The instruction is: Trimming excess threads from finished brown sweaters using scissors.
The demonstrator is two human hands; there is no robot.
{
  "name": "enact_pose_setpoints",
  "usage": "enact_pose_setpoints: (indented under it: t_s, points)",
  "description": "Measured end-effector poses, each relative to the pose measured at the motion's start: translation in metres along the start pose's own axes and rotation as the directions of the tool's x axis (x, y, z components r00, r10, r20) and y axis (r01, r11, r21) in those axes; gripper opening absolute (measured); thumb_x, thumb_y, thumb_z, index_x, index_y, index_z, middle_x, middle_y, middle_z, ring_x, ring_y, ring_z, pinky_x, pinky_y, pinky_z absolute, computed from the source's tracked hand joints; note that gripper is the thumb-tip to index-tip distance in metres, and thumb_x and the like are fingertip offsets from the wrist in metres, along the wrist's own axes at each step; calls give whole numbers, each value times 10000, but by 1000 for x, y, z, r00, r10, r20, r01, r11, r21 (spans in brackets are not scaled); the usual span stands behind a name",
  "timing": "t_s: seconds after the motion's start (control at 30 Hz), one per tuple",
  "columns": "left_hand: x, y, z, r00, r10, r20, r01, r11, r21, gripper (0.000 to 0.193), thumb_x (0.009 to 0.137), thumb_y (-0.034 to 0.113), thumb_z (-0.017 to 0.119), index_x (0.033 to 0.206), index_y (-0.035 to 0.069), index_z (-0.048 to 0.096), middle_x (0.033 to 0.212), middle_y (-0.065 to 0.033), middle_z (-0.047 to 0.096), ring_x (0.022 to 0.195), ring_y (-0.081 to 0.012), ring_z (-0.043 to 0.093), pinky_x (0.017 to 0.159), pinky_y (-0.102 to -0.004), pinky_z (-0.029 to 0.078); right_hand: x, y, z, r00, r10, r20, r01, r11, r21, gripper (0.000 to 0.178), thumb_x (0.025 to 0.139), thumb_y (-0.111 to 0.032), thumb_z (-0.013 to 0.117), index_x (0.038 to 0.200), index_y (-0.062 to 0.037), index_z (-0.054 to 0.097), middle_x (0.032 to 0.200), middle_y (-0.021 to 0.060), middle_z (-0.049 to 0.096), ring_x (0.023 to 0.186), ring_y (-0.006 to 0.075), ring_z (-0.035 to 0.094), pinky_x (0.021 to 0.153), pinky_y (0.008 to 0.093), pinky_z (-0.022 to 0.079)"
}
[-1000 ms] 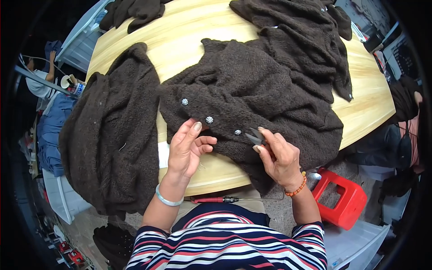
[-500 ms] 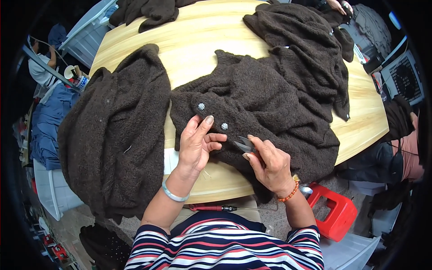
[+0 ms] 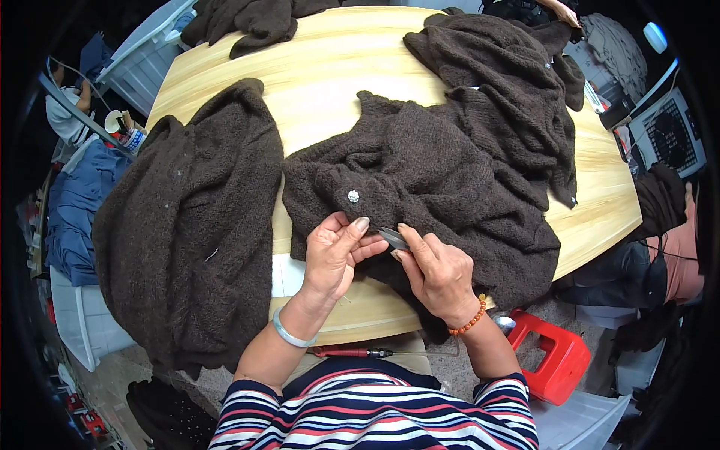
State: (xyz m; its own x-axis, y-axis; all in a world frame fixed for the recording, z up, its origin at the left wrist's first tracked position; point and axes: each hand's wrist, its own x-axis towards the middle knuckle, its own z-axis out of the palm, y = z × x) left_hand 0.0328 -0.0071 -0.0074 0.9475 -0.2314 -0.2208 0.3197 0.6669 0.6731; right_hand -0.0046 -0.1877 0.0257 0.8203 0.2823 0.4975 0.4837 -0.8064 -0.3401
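Note:
A dark brown knit garment lies bunched on the table in front of me. One sparkly round button shows near its left end; a second button seen earlier is now out of sight. With thumb and fingers, my left hand pinches the garment's near edge just below that button. My right hand grips a small pair of thread snips, whose blades point left and touch or nearly touch the left fingertips. What lies between the blades is hidden by the fingers.
Another brown garment is heaped on the left of the pale wooden table. More brown knitwear lies at the back right. Near my right elbow hangs a red plastic container. A co-worker's arm reaches in at the far right.
The snips have moved left up to my left fingertips. My left hand has shifted slightly right and down, folding the cloth so one button is covered.

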Motion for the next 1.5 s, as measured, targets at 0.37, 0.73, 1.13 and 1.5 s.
enact_pose_setpoints:
  t_s: [0.37, 0.73, 1.13, 1.5]
  points:
    - [-4, 7, 4, 999, -28, 19, 26, 996, 84, 222, 969, 178, 592, 1115, 22, 529, 1028, -125, 666, 842, -255, 715, 729, -331, 623, -1, -1, -3, 998, 59, 38, -61, 996, 72, 419, 828, -152, 723, 1216, -55, 601, 722, 78, 561, 551, 228, 578, 504, 340, 456]
    - [18, 16, -12, 988, 151, 16, -146, 920, 362, 165, 955, 170, 630, 1010, 15, 636, 804, -22, 654, 626, -69, 603, 540, -191, 476, -2, -5, -12, 996, 63, 58, -70, 989, 129, 404, 826, -147, 727, 1196, -44, 602, 718, 87, 567, 559, 242, 591, 513, 344, 463]
    - [-10, 5, 0, 987, 142, 76, -159, 939, 306, 181, 986, 153, 570, 1070, 5, 630, 843, -38, 674, 712, -79, 612, 659, -213, 493, 2, -13, -13, 999, 38, -4, -37, 998, 53, 429, 845, -180, 713, 1232, -48, 585, 735, 75, 583, 552, 234, 590, 506, 337, 464]
    - [-23, 12, 6, 979, 190, 74, -203, 932, 301, 253, 1017, 212, 506, 1101, 4, 623, 886, -58, 681, 744, -102, 627, 673, -231, 488, 2, -9, -18, 997, 58, -49, -49, 985, 167, 439, 823, -131, 729, 1227, -37, 587, 744, 89, 583, 585, 239, 598, 526, 332, 467]
